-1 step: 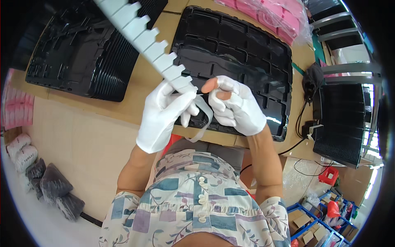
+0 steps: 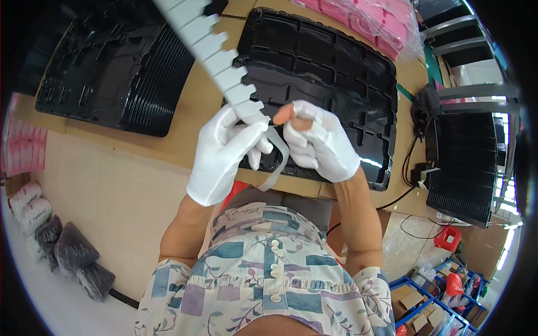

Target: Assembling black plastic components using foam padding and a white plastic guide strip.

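Note:
A long strip of overlapping white tabs [image 2: 208, 49] with a stepped edge slants from the top edge down to my left hand [image 2: 217, 154]. White-gloved, that hand pinches the strip's lower end between thumb and fingers. A narrow greyish band [image 2: 278, 168] curls down from the same end, between my hands. My right hand [image 2: 325, 140], gloved but with two bare fingertips, is curled closed right beside the strip's end. Whatever its fingers may hold is too small to make out. Below both hands lies a black moulded plastic tray [image 2: 330, 84].
Nested black trays [image 2: 112, 84] are stacked on the table's left. Pink bundles in clear wrap [image 2: 370, 22] lie at the back. To the right are a black cable [image 2: 412, 151], more black trays [image 2: 462, 168], and blue crates [image 2: 403, 285] with cartons on the floor.
The strip's upper part has swung slightly to the right and stands steeper. My right hand has shifted a little to the left; my left hand keeps its pinch.

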Available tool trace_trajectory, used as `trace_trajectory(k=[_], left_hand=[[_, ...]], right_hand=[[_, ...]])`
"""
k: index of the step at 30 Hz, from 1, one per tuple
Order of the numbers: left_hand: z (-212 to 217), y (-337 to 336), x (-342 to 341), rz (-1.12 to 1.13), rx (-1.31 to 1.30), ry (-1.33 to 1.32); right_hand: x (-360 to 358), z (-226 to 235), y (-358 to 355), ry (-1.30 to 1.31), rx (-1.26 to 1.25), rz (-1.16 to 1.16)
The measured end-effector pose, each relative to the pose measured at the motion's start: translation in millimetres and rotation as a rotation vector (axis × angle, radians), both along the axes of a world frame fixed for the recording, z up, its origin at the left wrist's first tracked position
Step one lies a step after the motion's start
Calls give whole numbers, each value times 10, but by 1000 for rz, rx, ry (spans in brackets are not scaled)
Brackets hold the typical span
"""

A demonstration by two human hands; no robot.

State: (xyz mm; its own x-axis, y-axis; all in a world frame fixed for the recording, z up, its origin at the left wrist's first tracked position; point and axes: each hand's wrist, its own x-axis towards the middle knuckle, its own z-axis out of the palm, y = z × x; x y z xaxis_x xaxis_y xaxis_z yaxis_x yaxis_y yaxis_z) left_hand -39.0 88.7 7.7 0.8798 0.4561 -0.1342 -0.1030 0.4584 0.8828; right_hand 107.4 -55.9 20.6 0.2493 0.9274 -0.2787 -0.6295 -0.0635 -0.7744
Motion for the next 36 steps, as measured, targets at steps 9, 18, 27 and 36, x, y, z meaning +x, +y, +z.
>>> trace_trajectory(k=[9, 18, 27, 36], left_hand=[[-14, -179, -25, 130, 80, -46], [98, -212, 15, 200, 279, 20], [-6, -388, 113, 378, 149, 124], [-210, -431, -123, -193, 767, -59]], right_hand=[[-353, 141, 131, -1103, -213, -254], [-393, 110, 63, -1230, -111, -366], [-37, 430, -293, -1813, 99, -183], [2119, 505, -927, -1377, -813, -102]])
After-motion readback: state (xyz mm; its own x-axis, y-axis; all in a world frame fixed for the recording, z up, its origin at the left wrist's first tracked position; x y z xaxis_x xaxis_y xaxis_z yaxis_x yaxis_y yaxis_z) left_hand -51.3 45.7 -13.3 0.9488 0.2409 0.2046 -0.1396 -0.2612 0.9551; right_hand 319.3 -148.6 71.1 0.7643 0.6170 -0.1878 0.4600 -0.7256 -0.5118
